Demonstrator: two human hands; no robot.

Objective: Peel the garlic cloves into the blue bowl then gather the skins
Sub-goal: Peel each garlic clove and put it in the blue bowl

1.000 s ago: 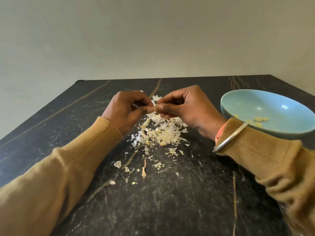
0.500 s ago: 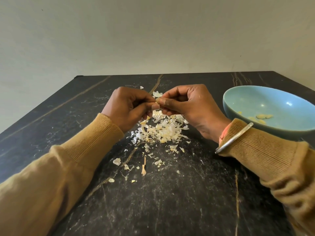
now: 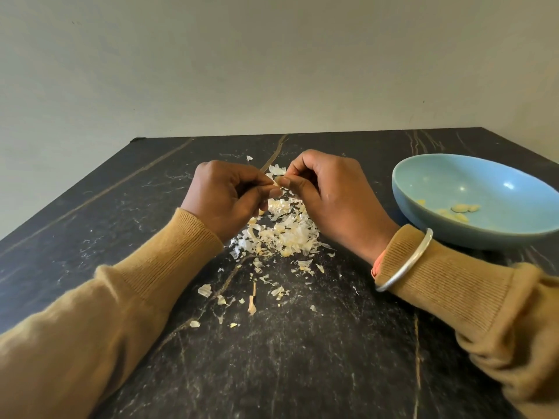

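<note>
Garlic clove (image 3: 276, 180) pinched by L hand (image 3: 223, 198), R hand (image 3: 332, 195), skins (image 3: 287, 234) beneath, blue bowl (image 3: 490, 179) nearby

Left grip (image 3: 227, 198) and right grip (image 3: 335, 198) both pinch one garlic clove (image 3: 276, 180) above the skin pile (image 3: 287, 234) in the middle of the dark surface (image 3: 302, 358). The blue bowl (image 3: 484, 182), holding peeled cloves (image 3: 461, 208), sits near the right edge.

The clove (image 3: 276, 180) is pretty much buried between the fingertips of the left hand (image 3: 223, 201) and right hand (image 3: 335, 201), only a sliver shows. The bowl (image 3: 472, 189) runs off the right edge, and the hands cover the top of the skins (image 3: 290, 234).
</note>
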